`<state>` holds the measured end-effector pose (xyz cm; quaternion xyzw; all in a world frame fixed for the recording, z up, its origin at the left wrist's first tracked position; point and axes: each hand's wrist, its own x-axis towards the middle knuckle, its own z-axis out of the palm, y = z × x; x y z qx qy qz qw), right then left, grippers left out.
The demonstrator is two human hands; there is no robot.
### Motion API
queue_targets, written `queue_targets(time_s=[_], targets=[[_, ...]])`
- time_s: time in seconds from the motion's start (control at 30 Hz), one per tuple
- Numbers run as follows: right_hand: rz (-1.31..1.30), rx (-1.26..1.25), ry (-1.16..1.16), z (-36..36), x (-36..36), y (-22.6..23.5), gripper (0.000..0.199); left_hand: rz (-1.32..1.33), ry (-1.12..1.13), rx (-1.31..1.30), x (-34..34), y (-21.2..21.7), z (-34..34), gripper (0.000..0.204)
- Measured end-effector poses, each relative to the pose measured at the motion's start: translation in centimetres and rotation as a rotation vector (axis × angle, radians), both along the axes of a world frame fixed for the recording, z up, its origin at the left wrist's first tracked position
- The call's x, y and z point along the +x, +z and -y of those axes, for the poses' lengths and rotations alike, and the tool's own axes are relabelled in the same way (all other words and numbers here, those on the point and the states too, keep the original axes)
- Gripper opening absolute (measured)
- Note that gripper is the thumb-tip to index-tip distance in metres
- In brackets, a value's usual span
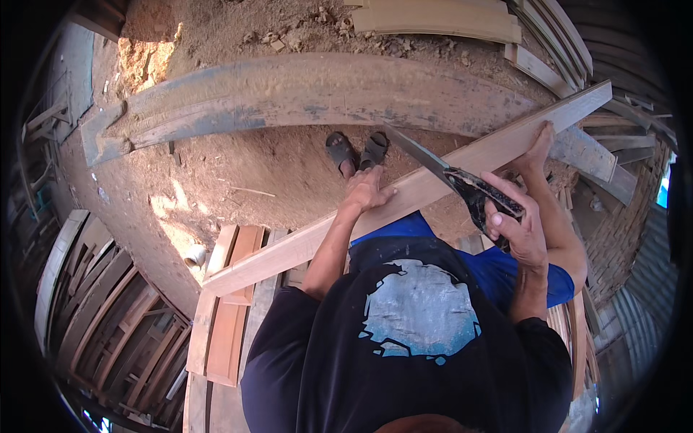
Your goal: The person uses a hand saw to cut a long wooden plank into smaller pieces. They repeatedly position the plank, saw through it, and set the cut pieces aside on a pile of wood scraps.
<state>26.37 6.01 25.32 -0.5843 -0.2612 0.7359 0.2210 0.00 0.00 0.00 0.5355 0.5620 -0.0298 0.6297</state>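
A long pale wooden plank slants across my lap from lower left to upper right. My left hand grips it left of the middle, with the thumb on the top face and the fingers at the far edge. My right hand is closed around the dark handle of a handsaw. The saw's narrow blade points up and left and overlaps the plank in view; whether its teeth touch the wood I cannot tell. My bare foot presses on the plank near its right end.
Ahead lies a thick, weathered beam on the dusty ground. A pair of dark sandals sits just before it. Boards lie beneath and beside me. Stacked lumber fills the left side and upper right. A white cup-like object stands at left.
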Motion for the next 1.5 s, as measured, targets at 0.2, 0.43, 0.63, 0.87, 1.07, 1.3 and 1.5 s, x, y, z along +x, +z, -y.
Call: queue_targets(time_s=[0.2, 0.43, 0.63, 0.87, 1.07, 1.3, 1.5], targets=[[0.197, 0.056, 0.035, 0.3, -2.6, -1.0, 0.059, 0.045, -0.063, 0.053, 3.0, -3.4, 3.7, 0.06], [0.325, -0.053, -0.071, -0.4, -2.4, -3.6, 0.049, -0.002, -0.143, 0.003, 3.4, -2.2, 2.7, 0.058], [0.336, -0.128, -0.091, -1.0, -2.0, -4.8, 0.048, 0.083, 0.004, 0.013, 4.9, -1.7, 2.3, 0.058], [0.382, -0.197, -0.039, -1.4, -1.6, -5.4, 0.05, 0.137, 0.026, -0.03, 4.8, -1.4, 1.8, 0.061], [0.353, -0.229, -0.054, -1.0, -1.4, -6.3, 0.05, 0.177, 0.045, -0.047, 4.8, -2.0, 1.9, 0.06], [0.394, -0.253, -0.04, -0.8, -1.9, -6.4, 0.048, 0.223, 0.051, -0.013, 4.9, -2.5, 2.0, 0.059], [0.401, -0.253, 0.053, -1.4, -2.0, -7.3, 0.047, 0.213, 0.064, -0.065, 4.9, -2.3, 1.7, 0.058]])
